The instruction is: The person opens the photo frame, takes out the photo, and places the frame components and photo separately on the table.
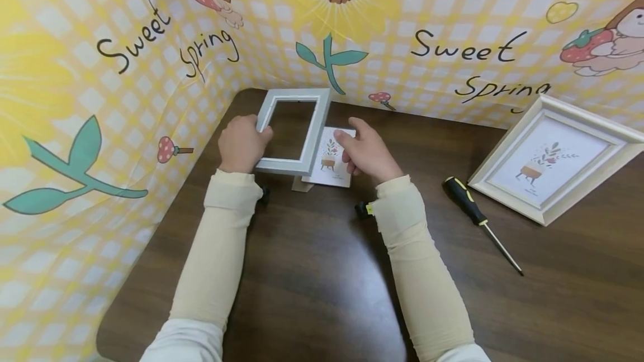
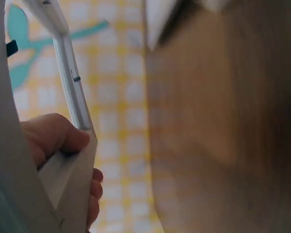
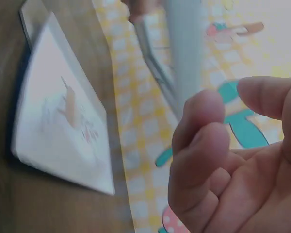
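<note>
My left hand (image 1: 241, 141) grips a pale grey picture frame (image 1: 316, 133) by its left side. That frame is raised and its opening shows bare table behind it. In the left wrist view my thumb (image 2: 63, 136) presses the frame's inner edge, with fingertips round the far side. Partly behind the frame stands a plant print (image 1: 329, 163), tilted, with a small support foot (image 1: 302, 185) below. My right hand (image 1: 369, 149) is just right of the print, fingers loosely bent; the right wrist view shows nothing between its thumb and fingers, and the print (image 3: 70, 116) apart from it.
A cream picture frame (image 1: 609, 169) with a similar plant print stands at the right. Left of it lies a black and yellow screwdriver (image 1: 468, 203) on the dark wooden table (image 1: 312, 272). Yellow checked cloth (image 1: 432, 10) hangs behind and to the left.
</note>
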The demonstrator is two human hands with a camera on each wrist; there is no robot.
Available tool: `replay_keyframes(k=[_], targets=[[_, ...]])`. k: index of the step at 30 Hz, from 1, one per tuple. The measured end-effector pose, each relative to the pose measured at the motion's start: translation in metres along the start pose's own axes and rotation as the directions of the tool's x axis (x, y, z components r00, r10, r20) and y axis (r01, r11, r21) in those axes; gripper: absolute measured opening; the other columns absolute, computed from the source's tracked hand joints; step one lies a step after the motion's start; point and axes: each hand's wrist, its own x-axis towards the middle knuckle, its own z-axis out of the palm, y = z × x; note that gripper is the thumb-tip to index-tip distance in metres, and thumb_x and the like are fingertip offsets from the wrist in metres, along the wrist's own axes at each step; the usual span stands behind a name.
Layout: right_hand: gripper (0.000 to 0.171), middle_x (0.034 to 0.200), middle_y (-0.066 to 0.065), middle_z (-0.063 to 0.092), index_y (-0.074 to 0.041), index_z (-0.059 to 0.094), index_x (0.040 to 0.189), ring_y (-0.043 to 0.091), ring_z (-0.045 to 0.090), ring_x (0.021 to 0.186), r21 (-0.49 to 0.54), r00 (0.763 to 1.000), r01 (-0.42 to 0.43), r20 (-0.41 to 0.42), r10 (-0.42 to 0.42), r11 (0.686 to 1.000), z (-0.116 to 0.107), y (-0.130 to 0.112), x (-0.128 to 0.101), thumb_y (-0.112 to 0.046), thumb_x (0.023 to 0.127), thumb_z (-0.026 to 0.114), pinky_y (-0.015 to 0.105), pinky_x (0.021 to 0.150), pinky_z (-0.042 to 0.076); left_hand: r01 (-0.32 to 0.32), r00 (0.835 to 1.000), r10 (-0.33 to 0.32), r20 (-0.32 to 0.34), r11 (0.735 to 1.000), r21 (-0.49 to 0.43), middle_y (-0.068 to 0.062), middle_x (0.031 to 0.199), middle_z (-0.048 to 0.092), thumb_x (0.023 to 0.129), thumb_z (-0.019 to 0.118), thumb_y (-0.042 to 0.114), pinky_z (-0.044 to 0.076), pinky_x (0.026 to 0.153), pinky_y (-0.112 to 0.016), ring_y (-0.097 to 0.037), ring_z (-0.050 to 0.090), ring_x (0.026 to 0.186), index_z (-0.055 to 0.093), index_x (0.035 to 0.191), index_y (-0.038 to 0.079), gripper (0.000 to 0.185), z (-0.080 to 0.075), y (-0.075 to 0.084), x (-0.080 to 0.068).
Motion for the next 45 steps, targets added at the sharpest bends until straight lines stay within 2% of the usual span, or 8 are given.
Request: replay_keyframes(k=[4, 8, 12, 15, 20, 28, 39, 45], targets=[[0.065, 0.076, 0.016, 0.061, -0.007, 0.028, 0.159, 0.022, 0.057, 0.056, 0.013, 1.000, -0.003, -0.030, 0.003, 1.000, -0.013, 0.002, -0.002, -0.034, 0.105, 0.054, 0.033, 0.054, 0.050, -0.003, 0.998, 0.003, 0.055, 1.000, -0.012, -0.024, 0.088, 0.065, 0.099, 0.059, 0.024, 0.049, 0.067, -0.055, -0.041, 0.062, 0.077, 0.067, 0.099, -0.005, 0.029, -0.002, -0.028, 0.010], [0.063, 0.080, 0.018, 0.063, -0.006, 0.031, 0.157, 0.021, 0.057, 0.056, 0.014, 0.998, -0.010, -0.060, 0.011, 1.000, -0.024, 0.006, -0.003, -0.032, 0.105, 0.054, 0.031, 0.054, 0.051, 0.025, 0.995, -0.023, 0.098, 1.000, -0.019, -0.023, 0.084, 0.063, 0.099, 0.058, 0.024, 0.047, 0.065, -0.051, -0.038, 0.058, 0.073, 0.062, 0.090, -0.003, 0.029, 0.002, -0.049, 0.018], [0.061, 0.079, 0.016, 0.063, -0.005, 0.033, 0.157, 0.021, 0.058, 0.056, 0.010, 0.997, -0.011, -0.079, 0.012, 1.000, -0.031, 0.010, -0.004, -0.031, 0.105, 0.054, 0.031, 0.054, 0.051, 0.022, 0.994, -0.023, 0.104, 1.000, 0.007, -0.021, 0.077, 0.058, 0.099, 0.059, 0.023, 0.046, 0.061, -0.049, -0.037, 0.054, 0.068, 0.056, 0.080, 0.001, 0.030, 0.009, -0.061, 0.021], [0.060, 0.078, 0.014, 0.063, -0.005, 0.033, 0.156, 0.022, 0.059, 0.057, 0.003, 0.997, -0.004, -0.082, 0.004, 1.000, -0.033, 0.011, -0.004, -0.031, 0.105, 0.053, 0.030, 0.054, 0.051, 0.031, 0.993, -0.033, 0.113, 0.999, 0.019, -0.021, 0.079, 0.058, 0.099, 0.058, 0.023, 0.046, 0.061, -0.050, -0.037, 0.055, 0.070, 0.057, 0.083, 0.000, 0.029, 0.012, -0.066, 0.023], [0.059, 0.077, 0.014, 0.062, -0.004, 0.035, 0.156, 0.022, 0.059, 0.057, 0.006, 0.996, 0.009, -0.084, -0.009, 1.000, -0.036, 0.012, -0.004, -0.030, 0.106, 0.053, 0.030, 0.054, 0.052, 0.036, 0.992, -0.041, 0.118, 0.998, 0.044, -0.026, 0.096, 0.057, 0.100, 0.057, 0.025, 0.047, 0.071, -0.055, -0.040, 0.056, 0.082, 0.061, 0.094, -0.004, 0.030, 0.015, -0.069, 0.028], [0.057, 0.075, 0.012, 0.061, -0.006, 0.035, 0.156, 0.020, 0.058, 0.055, 0.063, 0.995, -0.013, -0.096, 0.019, 0.998, -0.037, 0.010, -0.005, -0.028, 0.106, 0.053, 0.031, 0.055, 0.050, 0.037, 0.983, -0.048, 0.179, 0.997, 0.062, -0.032, 0.123, 0.054, 0.101, 0.058, 0.028, 0.045, 0.089, -0.060, -0.047, 0.056, 0.107, 0.058, 0.131, -0.008, 0.047, 0.013, -0.071, 0.035], [0.057, 0.075, 0.011, 0.060, -0.006, 0.035, 0.156, 0.020, 0.057, 0.054, 0.086, 0.995, -0.032, -0.093, 0.040, 0.996, -0.037, 0.009, -0.005, -0.027, 0.106, 0.053, 0.031, 0.055, 0.050, 0.125, 0.944, -0.136, 0.302, 0.991, 0.055, -0.031, 0.132, 0.055, 0.100, 0.060, 0.043, 0.044, 0.094, -0.062, -0.049, 0.053, 0.119, 0.051, 0.139, -0.009, 0.065, 0.015, -0.078, 0.042], [0.057, 0.075, 0.012, 0.061, -0.006, 0.035, 0.156, 0.020, 0.057, 0.054, 0.077, 0.996, -0.018, -0.087, 0.025, 0.997, -0.038, 0.008, -0.005, -0.027, 0.106, 0.052, 0.030, 0.054, 0.050, 0.109, 0.924, -0.095, 0.371, 0.994, -0.016, -0.034, 0.146, 0.042, 0.103, 0.054, 0.032, 0.036, 0.104, -0.062, -0.051, 0.042, 0.131, 0.033, 0.151, -0.010, 0.068, 0.009, -0.084, 0.046]])
